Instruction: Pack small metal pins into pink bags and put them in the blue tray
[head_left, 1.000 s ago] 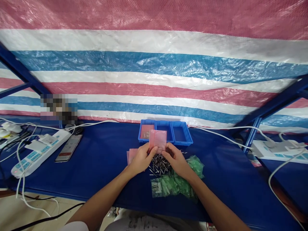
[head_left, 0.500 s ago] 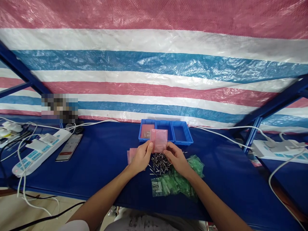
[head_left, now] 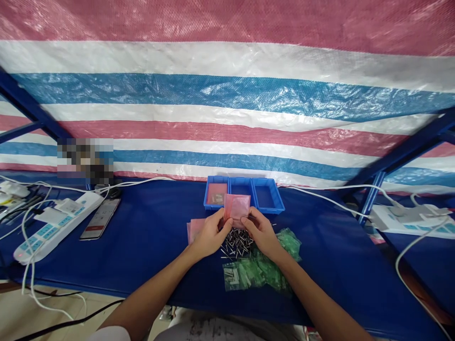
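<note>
A pink see-through plastic bag (head_left: 237, 206) is pinched by its lower edge between my two hands. My left hand (head_left: 212, 233) grips its left corner with the thumb on top. On the other corner, the thumb and fingers of my right hand (head_left: 262, 233) are closed. Just below the bag lies a pile of small dark and silvery metal pins, perhaps rivets (head_left: 237, 244), partly hidden by my hands. More pink bags (head_left: 195, 228) lie flat beside my left hand. Several green-tinted plastic bags (head_left: 250, 273) with small parts inside lie near my right forearm.
Three blue bins (head_left: 269, 195) stand in a row behind my hands; the left one holds a pink bag with parts. A phone (head_left: 100, 219) and a white power strip (head_left: 59, 228) lie to the left. Another power strip (head_left: 408, 221) is at the right. Cables run along the back.
The pink bag has shifted slightly right and tilted. My left thumb has slid down to the bag's lower edge, closer to my right thumb.
</note>
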`<control>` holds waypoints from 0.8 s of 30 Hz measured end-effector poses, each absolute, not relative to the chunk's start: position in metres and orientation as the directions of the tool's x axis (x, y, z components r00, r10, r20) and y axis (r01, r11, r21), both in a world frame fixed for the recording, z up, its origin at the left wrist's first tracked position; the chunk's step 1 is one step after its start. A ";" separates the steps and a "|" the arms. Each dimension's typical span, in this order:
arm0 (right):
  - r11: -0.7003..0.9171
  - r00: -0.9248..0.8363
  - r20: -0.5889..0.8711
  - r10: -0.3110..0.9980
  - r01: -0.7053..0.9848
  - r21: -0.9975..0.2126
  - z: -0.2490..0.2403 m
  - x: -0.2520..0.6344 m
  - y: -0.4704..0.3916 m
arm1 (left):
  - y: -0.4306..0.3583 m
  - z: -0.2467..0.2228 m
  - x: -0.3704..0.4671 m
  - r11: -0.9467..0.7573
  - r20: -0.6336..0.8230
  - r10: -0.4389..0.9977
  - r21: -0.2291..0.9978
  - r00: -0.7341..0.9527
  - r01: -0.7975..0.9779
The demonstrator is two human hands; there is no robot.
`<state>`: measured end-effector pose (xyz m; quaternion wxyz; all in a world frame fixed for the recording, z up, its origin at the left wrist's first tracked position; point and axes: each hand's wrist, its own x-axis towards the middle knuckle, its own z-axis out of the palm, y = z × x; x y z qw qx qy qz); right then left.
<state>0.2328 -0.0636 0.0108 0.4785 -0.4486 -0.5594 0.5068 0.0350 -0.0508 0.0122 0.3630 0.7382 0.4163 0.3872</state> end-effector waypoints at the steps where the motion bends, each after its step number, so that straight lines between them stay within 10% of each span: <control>1: 0.086 -0.137 0.081 0.987 0.025 -0.996 0.011 0.233 -0.064 | -0.051 0.012 0.035 -0.390 0.270 0.895 0.860 0.356 0.329; 24: 0.163 -0.194 0.153 0.969 0.036 -0.986 0.002 0.235 -0.064 | -0.050 0.009 0.035 -0.397 0.282 0.902 0.839 0.327 0.371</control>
